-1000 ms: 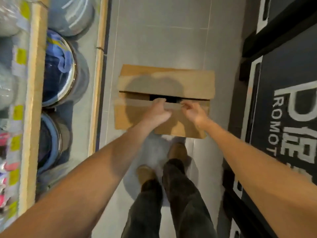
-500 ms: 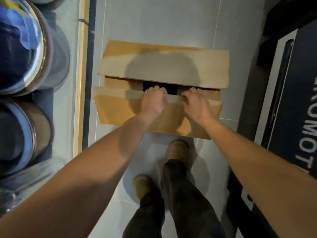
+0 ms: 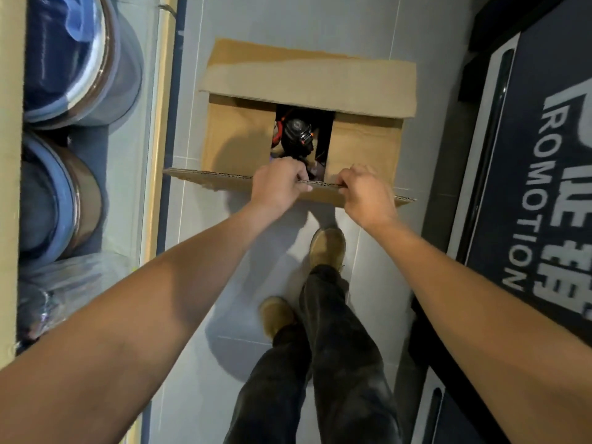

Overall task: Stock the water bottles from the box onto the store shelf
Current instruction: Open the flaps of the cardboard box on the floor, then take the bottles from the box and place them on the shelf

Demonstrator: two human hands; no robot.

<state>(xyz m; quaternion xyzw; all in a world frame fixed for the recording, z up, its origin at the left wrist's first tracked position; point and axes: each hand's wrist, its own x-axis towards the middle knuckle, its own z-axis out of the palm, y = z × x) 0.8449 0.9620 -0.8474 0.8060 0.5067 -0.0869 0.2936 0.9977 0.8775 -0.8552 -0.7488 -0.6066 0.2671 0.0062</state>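
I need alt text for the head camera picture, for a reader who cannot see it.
Seen from above, a person's left hand and right hand grip the raised near flap of a brown cardboard box on the grey tiled floor. The gap shows a dark round cap inside. Large blue tubs sit at the left.

Arms: we see both forearms [image 3: 144, 315] bare along all that shows.
Hands: left hand [image 3: 278, 184] and right hand [image 3: 365, 197], both bare.
Trousers [image 3: 336, 363]: dark charcoal, loose in the leg, with a faded, mottled wash.
Boots [image 3: 328, 248]: tan and round-toed. We count two, with the trouser cuffs falling over their tops.
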